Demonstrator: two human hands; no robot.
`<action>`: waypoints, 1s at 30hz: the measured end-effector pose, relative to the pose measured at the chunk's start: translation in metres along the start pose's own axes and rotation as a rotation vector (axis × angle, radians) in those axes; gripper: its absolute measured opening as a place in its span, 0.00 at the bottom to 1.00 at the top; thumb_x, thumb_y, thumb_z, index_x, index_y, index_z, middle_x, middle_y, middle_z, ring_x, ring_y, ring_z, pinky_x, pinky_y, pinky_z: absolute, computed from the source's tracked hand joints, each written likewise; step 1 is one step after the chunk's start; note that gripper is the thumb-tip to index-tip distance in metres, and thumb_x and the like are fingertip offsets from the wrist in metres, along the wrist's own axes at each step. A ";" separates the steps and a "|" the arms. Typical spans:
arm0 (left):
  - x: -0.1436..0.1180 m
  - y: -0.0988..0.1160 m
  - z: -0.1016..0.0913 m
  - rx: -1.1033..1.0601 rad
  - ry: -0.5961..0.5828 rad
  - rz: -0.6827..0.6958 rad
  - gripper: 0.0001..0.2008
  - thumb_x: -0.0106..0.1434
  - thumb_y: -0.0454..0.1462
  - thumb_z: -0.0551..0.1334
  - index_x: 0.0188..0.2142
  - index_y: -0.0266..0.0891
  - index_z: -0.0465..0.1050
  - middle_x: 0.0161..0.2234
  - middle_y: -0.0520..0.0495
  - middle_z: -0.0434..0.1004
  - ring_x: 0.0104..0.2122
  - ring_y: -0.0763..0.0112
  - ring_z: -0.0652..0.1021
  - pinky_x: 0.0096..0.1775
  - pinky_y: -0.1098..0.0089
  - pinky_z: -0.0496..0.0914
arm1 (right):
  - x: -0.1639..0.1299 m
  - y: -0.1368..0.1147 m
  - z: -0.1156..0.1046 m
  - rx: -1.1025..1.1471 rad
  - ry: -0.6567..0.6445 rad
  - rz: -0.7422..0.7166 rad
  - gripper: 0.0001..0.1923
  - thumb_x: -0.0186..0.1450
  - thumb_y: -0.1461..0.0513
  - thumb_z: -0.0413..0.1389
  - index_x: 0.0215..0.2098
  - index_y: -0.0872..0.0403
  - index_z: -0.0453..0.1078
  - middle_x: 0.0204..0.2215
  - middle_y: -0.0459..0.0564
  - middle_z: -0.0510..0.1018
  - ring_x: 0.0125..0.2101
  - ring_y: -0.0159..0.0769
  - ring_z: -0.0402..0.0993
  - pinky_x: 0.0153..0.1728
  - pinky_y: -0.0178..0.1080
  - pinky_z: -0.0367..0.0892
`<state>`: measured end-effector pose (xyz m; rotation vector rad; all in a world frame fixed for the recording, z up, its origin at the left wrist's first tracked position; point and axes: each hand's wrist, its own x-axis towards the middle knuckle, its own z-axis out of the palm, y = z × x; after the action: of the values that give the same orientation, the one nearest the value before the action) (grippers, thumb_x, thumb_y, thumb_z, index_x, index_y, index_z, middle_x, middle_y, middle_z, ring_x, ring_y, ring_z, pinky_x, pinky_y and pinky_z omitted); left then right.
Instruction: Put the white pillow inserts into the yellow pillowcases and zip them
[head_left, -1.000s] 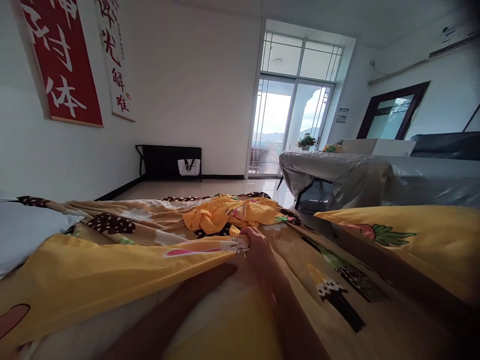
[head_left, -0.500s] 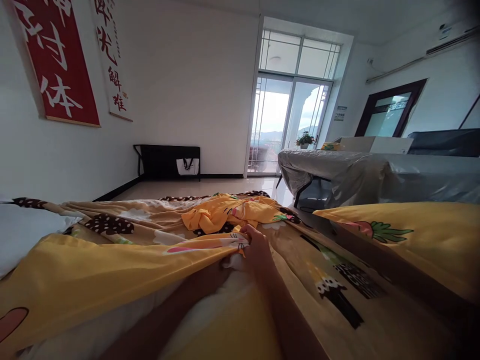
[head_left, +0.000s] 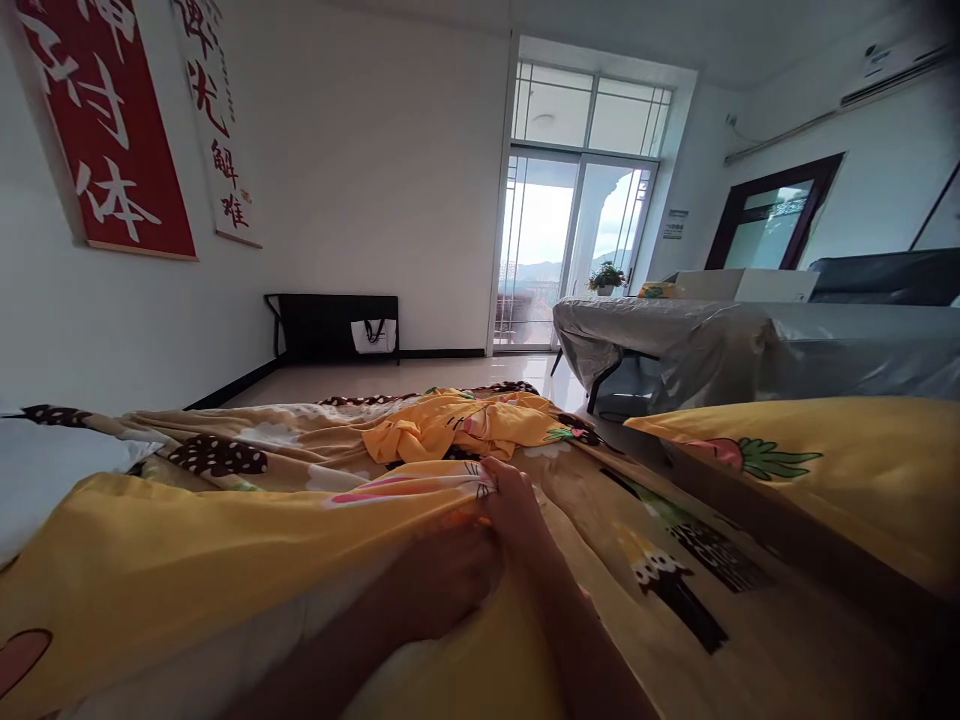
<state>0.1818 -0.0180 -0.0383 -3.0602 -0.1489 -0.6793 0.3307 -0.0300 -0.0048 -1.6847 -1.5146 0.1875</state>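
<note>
Inside the yellow duvet cover (head_left: 187,560), both hands grip its edge.

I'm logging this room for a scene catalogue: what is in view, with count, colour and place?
duvet cover: one, yellow with cartoon prints, spread across foreground
white insert: one, left edge
wall banners: two, red and white, left wall
black bench: one, far wall, white bag on it
glass doors: centre back
covered table: one, grey sheet, right
potted plant: one, green, by doors
left hand: under the cover's edge
right hand: pinching that edge
</note>
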 end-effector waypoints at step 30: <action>0.001 -0.005 -0.002 -0.061 -0.026 -0.273 0.41 0.56 0.30 0.56 0.66 0.41 0.39 0.66 0.46 0.45 0.64 0.64 0.52 0.64 0.60 0.54 | -0.005 -0.005 -0.007 -0.047 -0.032 -0.017 0.10 0.49 0.72 0.47 0.26 0.53 0.61 0.24 0.45 0.72 0.26 0.31 0.63 0.26 0.31 0.47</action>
<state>0.1815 -0.0133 -0.0360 -3.1388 -0.5646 -0.6628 0.3302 -0.0377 0.0006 -1.7124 -1.5676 0.1727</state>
